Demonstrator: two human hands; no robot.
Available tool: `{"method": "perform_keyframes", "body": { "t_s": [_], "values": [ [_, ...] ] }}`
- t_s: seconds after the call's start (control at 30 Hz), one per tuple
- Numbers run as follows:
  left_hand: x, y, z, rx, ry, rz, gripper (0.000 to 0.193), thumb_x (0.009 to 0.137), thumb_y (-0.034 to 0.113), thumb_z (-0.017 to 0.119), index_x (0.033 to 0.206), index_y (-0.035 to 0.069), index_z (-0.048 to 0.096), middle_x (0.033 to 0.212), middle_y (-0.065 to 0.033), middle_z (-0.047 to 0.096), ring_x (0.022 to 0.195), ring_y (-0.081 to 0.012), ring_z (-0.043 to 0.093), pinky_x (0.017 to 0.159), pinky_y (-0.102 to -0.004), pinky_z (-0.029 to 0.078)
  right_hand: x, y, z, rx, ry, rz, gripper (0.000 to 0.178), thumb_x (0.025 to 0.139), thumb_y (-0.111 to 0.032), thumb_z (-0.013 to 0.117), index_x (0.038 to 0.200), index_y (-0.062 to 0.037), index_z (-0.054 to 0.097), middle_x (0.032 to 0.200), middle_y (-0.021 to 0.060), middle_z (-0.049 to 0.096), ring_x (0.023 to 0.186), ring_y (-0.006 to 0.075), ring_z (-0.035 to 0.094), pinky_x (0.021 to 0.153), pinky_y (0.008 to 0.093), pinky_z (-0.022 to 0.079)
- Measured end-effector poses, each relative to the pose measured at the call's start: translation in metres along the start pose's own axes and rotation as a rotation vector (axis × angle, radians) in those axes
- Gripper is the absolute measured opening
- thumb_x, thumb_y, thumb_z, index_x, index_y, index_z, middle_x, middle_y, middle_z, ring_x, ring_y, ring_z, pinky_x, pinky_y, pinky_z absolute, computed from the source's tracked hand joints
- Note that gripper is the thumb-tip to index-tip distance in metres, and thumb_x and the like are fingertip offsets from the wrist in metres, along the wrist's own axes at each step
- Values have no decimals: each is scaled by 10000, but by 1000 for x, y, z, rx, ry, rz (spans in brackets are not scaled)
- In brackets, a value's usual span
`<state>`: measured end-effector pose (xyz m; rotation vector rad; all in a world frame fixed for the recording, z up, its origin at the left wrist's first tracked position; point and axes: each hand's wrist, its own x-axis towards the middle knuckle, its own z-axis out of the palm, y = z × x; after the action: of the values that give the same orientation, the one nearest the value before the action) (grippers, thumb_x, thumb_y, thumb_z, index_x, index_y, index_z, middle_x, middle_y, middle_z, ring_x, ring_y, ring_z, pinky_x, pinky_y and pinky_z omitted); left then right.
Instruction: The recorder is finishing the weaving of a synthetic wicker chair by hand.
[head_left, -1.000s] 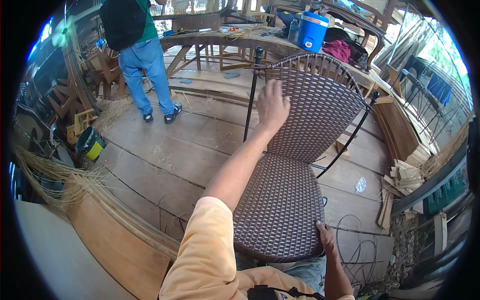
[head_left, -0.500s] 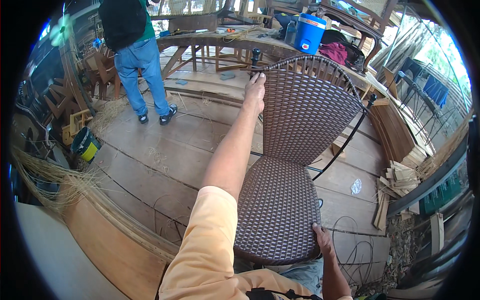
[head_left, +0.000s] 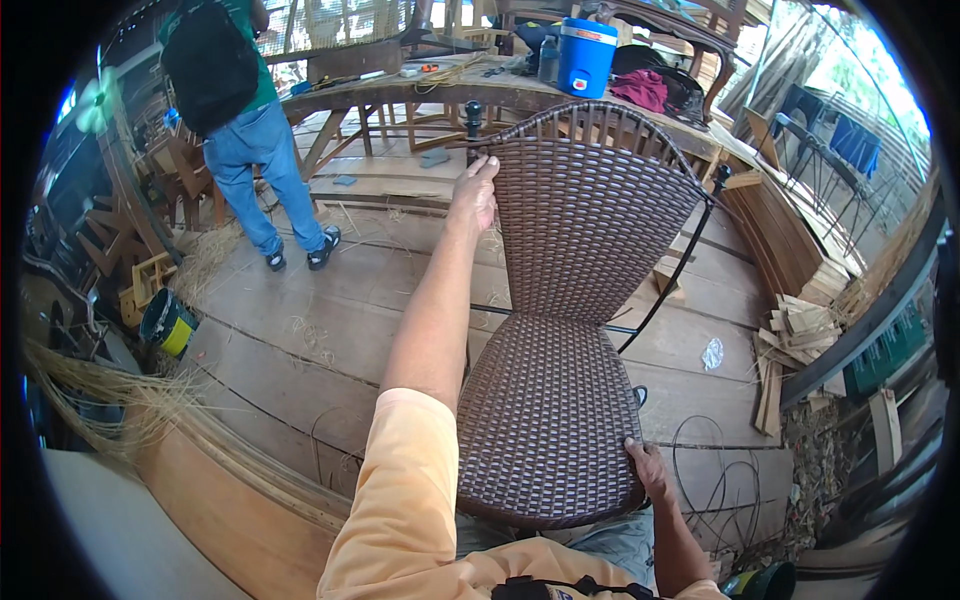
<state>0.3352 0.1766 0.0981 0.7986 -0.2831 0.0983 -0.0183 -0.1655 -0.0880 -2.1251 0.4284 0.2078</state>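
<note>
A brown woven wicker chair (head_left: 555,400) stands upright before me, its seat close to my lap and its fan-shaped backrest (head_left: 600,205) rising at the far side. Outstretched, my left arm reaches to the backrest's upper left corner, where my left hand (head_left: 475,193) is closed on the edge just below a dark post knob (head_left: 473,118). My right hand (head_left: 650,468) is closed on the right edge of the seat near its front, thumb on top of the weave; its other fingers are partly hidden. A dark metal rod (head_left: 675,275) runs down the chair's right side.
A person in jeans (head_left: 262,170) stands at the far left by a long workbench (head_left: 400,92) bearing a blue water cooler (head_left: 587,60). Wood offcuts (head_left: 800,335) are piled at right. A dark bucket (head_left: 172,325) and loose fibre strands (head_left: 110,395) lie left; thin cane loops (head_left: 715,480) lie right.
The chair and both hands sit slightly further left in the view, with the backrest seen a little more squarely. Both hands keep their grip. The other person appears further left.
</note>
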Motion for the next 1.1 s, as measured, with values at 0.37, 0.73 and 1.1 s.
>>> {"method": "perform_keyframes", "body": {
  "t_s": [0.37, 0.73, 1.1],
  "values": [
    [-4, 6, -1, 387, 27, 50, 365, 927, 172, 524, 1189, -82, 506, 887, -71, 639, 676, -101, 593, 562, -231, 459, 20, 38, 6, 103, -15, -51, 665, 855, -516, 511, 1035, 118, 596, 917, 240, 642, 845, 281, 603, 812, 374, 441],
    [-12, 16, 1, 573, 40, 64, 307, 924, 196, 520, 1097, -50, 582, 672, 34, 525, 530, -40, 440, 494, -182, 362, 2, 6, 1, 65, 24, 24, 593, 848, -434, 528, 1004, 134, 600, 876, 186, 653, 811, 212, 594, 772, 331, 450],
    [1, 19, -16, 661, 12, -46, 552, 905, 314, 568, 1306, -30, 412, 1121, -117, 575, 939, -208, 588, 738, -312, 487, 17, 36, 5, -28, 23, 88, 729, 809, -603, 503, 1094, 64, 586, 1046, 289, 608, 1017, 415, 575, 894, 424, 419]
  ]
}}
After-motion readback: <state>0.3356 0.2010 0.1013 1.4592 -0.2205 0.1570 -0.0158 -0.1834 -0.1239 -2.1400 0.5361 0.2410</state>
